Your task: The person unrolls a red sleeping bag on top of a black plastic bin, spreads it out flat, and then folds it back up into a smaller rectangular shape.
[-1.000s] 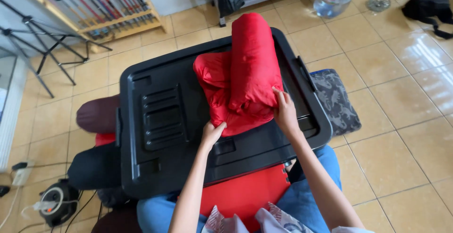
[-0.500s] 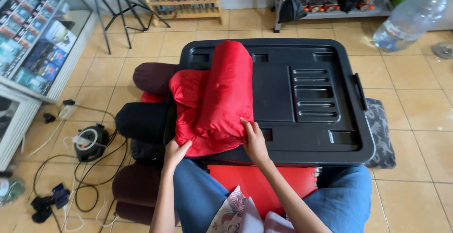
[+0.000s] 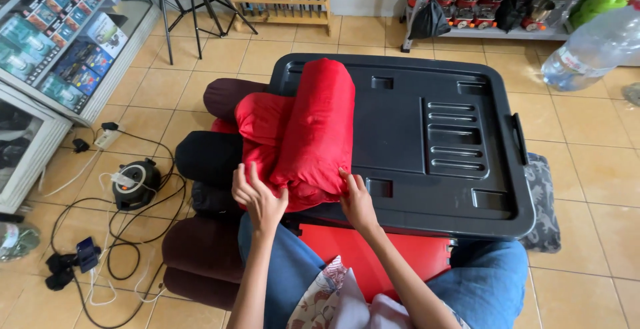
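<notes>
Fabric, red and puffy, is lying rolled up on the near left corner of a black plastic lid point(image 3: 427, 129). This red bundle point(image 3: 303, 136) is looking like a sleeping bag or padded quilt: one long tube is running away from the person, and a looser, crumpled fold is bulging out to its left and hanging past the lid's edge. Judging by its shape, the rolling is well along but not finished, since the left part is sitting slack and the near end is bunching open rather than being tucked tight.

The left hand point(image 3: 257, 196) is pressing against the near left side of the bundle with its fingers spread apart, palm toward the cloth. The right hand point(image 3: 357, 199) is resting on the near right end of the roll, fingers together and curling over the fabric without clearly pinching it.

The lid is sitting on a red bin point(image 3: 373, 252) between the person's knees, which are covered in blue jeans point(image 3: 493, 282). To the left, dark stuffed sacks point(image 3: 207, 159) in maroon and black are piling up on the tiled floor point(image 3: 587, 189). Further out, a cable reel point(image 3: 135, 182) is trailing wires, a glass display case point(image 3: 60, 42) is standing at the far left, a tripod point(image 3: 183, 2) is near the wall, and a large clear water bottle point(image 3: 593, 49) is lying at the upper right
</notes>
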